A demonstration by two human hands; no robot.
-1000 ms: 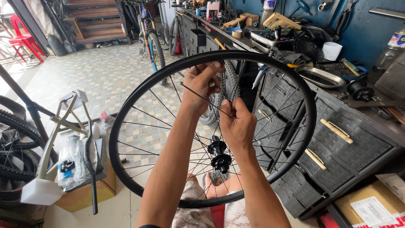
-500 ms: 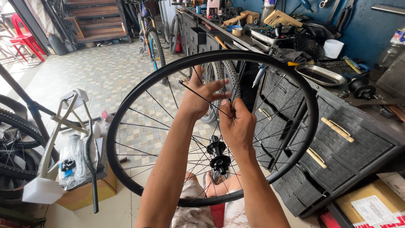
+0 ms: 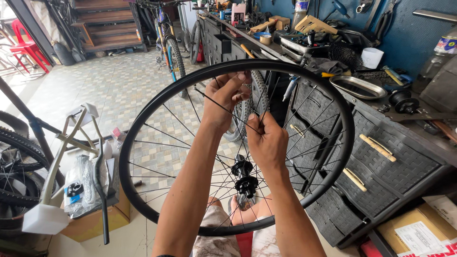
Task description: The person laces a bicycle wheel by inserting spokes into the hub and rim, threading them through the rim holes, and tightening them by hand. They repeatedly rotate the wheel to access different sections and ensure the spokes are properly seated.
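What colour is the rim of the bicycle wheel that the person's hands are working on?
Black: the rim is plain black, seen clearly in the head view.

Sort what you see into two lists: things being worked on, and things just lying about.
In use:
left hand
right hand
loose spoke
black wheel rim
hub

Lying about:
metal tray
white cup
tape roll
cardboard box
red chair

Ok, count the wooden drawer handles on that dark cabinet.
3 show: one wooden handle on the upper right drawer, one below it, one behind the wheel rim. The wheel and arms may hide more.
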